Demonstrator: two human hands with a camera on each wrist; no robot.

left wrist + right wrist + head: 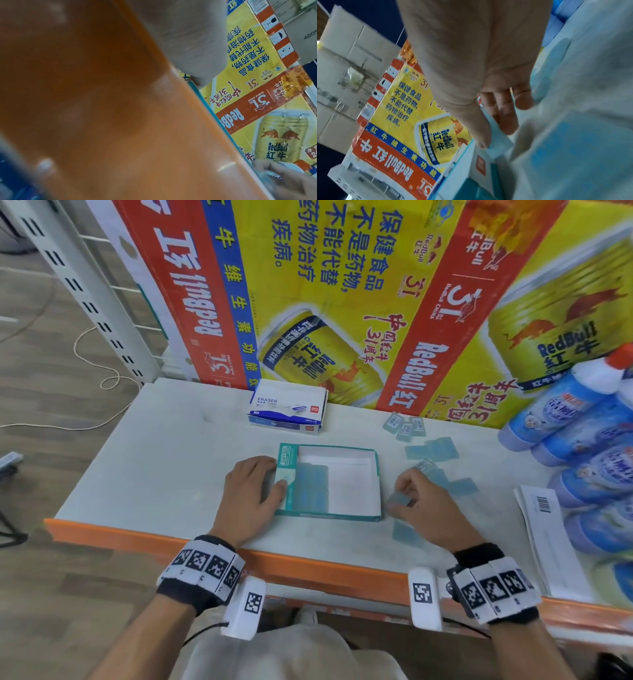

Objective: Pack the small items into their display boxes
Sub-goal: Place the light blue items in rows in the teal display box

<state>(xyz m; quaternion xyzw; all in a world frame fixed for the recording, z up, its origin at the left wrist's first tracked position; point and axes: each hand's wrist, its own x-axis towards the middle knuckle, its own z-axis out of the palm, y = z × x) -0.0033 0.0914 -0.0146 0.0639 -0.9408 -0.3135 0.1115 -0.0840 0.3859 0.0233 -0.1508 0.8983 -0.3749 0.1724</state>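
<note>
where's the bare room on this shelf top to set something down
Widest free patch: the white shelf top left of the left hand and teal display box, in front of the eraser box. The teal box's right half is bare too. Crowded: right of it, with blue packets, the right hand, papers, bottles.

Shop stockroom: shelving [85,285], drink cartons [342,302]

Matt cardboard display box [375,474]; glossy packets [431,450]
</note>
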